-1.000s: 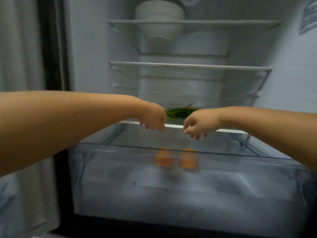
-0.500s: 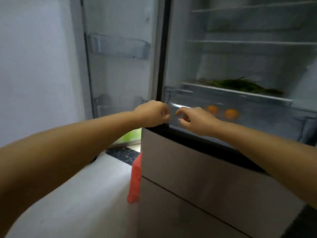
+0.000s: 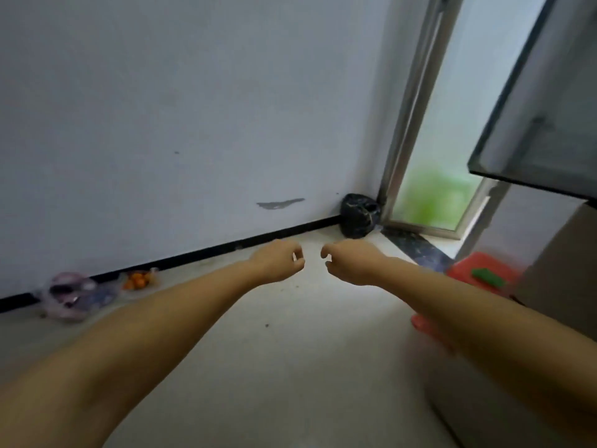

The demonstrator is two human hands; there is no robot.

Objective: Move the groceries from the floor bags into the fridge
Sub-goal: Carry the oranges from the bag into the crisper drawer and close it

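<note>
At the lower left of the frame, against the wall, lay a pink-tinted clear bag [image 3: 69, 297], and just right of it a clear bag of oranges [image 3: 139, 280]. Both sat on the floor [image 3: 290, 367], well apart from the hands.

Near the middle, the left hand [image 3: 278, 260] and right hand [image 3: 350, 263] hung side by side over the floor, fingers loosely curled, thumb and forefinger near each other, holding nothing.

Judging from this, the step in hand was the walk to fetch the next load. The next move called for a turn left, a stoop, and a grip on a bag or its contents. The oranges would likely roll in thin plastic, so the bag should be taken by its neck.

A dark bag [image 3: 358, 215] stood in the corner; what it held could not be told. Right of it was a doorway [image 3: 433, 195], then a red stool [image 3: 481, 276] with a green thing on it beside the fridge [image 3: 555, 286], whose open door [image 3: 549, 124] filled the upper right. The stool crowded the return path to the fridge.
</note>
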